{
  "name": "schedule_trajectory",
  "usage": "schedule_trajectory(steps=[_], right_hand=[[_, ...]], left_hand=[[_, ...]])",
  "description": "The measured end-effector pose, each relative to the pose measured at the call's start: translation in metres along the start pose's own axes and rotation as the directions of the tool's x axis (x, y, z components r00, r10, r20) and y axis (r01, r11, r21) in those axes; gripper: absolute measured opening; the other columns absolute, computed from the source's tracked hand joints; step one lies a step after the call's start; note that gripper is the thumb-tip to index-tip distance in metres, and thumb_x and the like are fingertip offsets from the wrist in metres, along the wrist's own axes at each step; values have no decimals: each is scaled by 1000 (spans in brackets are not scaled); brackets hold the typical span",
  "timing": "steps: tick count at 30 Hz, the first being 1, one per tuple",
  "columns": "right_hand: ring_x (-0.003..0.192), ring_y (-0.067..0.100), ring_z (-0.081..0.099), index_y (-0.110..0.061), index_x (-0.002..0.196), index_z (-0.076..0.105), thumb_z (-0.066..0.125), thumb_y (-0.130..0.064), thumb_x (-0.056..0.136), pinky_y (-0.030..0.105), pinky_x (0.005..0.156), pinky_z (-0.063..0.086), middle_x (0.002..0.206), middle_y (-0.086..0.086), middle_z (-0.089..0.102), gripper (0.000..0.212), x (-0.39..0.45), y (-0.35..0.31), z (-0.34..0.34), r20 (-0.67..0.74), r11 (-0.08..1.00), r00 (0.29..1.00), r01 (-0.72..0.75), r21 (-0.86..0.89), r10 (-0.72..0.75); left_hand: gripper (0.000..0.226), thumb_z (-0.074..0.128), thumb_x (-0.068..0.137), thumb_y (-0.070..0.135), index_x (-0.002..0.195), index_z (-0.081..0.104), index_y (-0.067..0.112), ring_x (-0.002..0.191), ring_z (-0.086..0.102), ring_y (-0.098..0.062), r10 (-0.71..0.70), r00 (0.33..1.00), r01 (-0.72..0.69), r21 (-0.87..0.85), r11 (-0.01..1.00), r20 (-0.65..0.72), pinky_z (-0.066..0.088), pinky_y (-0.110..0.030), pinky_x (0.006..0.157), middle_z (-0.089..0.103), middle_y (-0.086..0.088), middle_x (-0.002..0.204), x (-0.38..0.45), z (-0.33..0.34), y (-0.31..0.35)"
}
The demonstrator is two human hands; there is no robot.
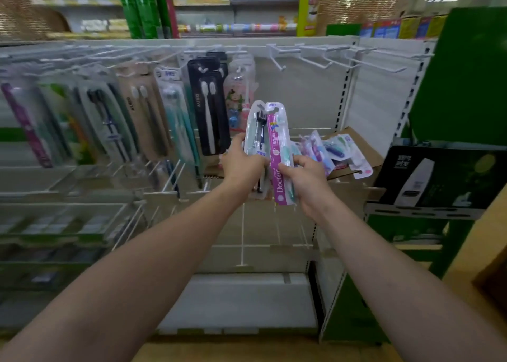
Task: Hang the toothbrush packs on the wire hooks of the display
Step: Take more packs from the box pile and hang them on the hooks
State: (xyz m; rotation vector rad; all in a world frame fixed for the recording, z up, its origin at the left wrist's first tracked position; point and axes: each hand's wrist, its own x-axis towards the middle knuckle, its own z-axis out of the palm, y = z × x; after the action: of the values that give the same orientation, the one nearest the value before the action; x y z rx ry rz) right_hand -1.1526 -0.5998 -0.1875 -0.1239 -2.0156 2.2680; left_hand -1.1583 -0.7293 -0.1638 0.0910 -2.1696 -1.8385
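My left hand (242,166) grips a clear toothbrush pack (255,131) with dark brushes, held upright in front of the display. My right hand (304,179) grips a pink toothbrush pack (277,153) marked "Doctor", side by side with the clear one and partly overlapping it. Both packs are below the row of white wire hooks (315,59), which stand bare at the upper right. Several hung toothbrush packs (208,106) fill the hooks to the left.
A cardboard box (356,147) with several loose toothbrush packs lies on the shelf behind my right hand. A black product box (439,175) stands on the green shelf at the right. Wire dividers (170,175) line the shelf below the hung packs.
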Motion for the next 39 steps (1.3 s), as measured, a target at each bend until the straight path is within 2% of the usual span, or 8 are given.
schedule_trajectory(steps=[5, 11, 14, 20, 26, 30, 35, 39], right_hand=[[91, 17, 75, -12, 120, 67, 69, -14, 95, 35, 79, 62, 105, 5, 75, 26, -24, -2, 25, 35, 977, 986, 169, -131, -166], [89, 10, 73, -15, 123, 67, 70, -12, 93, 27, 75, 61, 101, -2, 75, 30, -47, -3, 69, 64, 944, 957, 289, -157, -282], [83, 5, 71, -23, 117, 66, 71, -12, 93, 24, 72, 60, 94, -6, 74, 28, -57, 3, 96, 70, 932, 948, 317, -175, -310], [74, -4, 70, -22, 111, 66, 69, -8, 93, 17, 64, 56, 91, -9, 73, 23, -76, 8, 168, 50, 945, 951, 309, -107, -306], [83, 5, 73, -25, 113, 65, 69, -12, 95, 23, 69, 58, 96, -7, 75, 22, -95, 16, 242, 43, 951, 955, 296, -84, -294], [83, 11, 75, -25, 111, 66, 69, -13, 95, 31, 71, 61, 94, -4, 76, 20, -104, 24, 284, 31, 961, 964, 265, -76, -264], [86, 14, 75, -25, 114, 65, 69, -14, 95, 37, 76, 63, 97, -2, 77, 23, -112, 30, 324, 22, 969, 971, 239, -70, -238], [81, 13, 76, -26, 112, 66, 69, -14, 95, 34, 71, 61, 93, -2, 77, 21, -117, 34, 336, -21, 973, 974, 225, -54, -226]], left_hand=[[58, 76, 67, 2, 117, 65, 30, 93, 73, -15, 45, 994, -50, -54, 997, -99, 62, -43, 85, 75, 8, 98, -11, -40, 8], [55, 81, 73, 8, 118, 67, 36, 88, 72, 0, 171, 977, -169, 27, 985, -126, 61, -34, 85, 76, 15, 97, -21, -101, 11], [57, 84, 74, 7, 121, 68, 34, 90, 73, -1, 186, 970, -188, -1, 982, -160, 62, -33, 85, 76, 15, 100, -20, -135, 6], [61, 85, 78, 4, 131, 64, 25, 93, 74, -3, 184, 965, -196, -52, 979, -185, 62, -32, 86, 76, 10, 109, -12, -210, 1], [57, 86, 77, 5, 125, 66, 30, 95, 74, -7, 193, 961, -206, -52, 977, -197, 63, -38, 87, 75, 10, 109, 2, -287, -11], [56, 85, 79, 6, 108, 61, 46, 94, 74, -3, 166, 966, -184, -78, 980, -201, 64, -39, 85, 74, 14, 106, 6, -330, -26], [56, 85, 79, 5, 122, 61, 32, 94, 73, -3, 123, 978, -141, -99, 985, -168, 64, -40, 86, 73, 11, 108, 17, -366, -41], [55, 83, 81, 4, 120, 59, 35, 91, 72, 0, 128, 984, -142, -108, 984, -124, 65, -34, 79, 71, 13, 107, 25, -377, -47]])
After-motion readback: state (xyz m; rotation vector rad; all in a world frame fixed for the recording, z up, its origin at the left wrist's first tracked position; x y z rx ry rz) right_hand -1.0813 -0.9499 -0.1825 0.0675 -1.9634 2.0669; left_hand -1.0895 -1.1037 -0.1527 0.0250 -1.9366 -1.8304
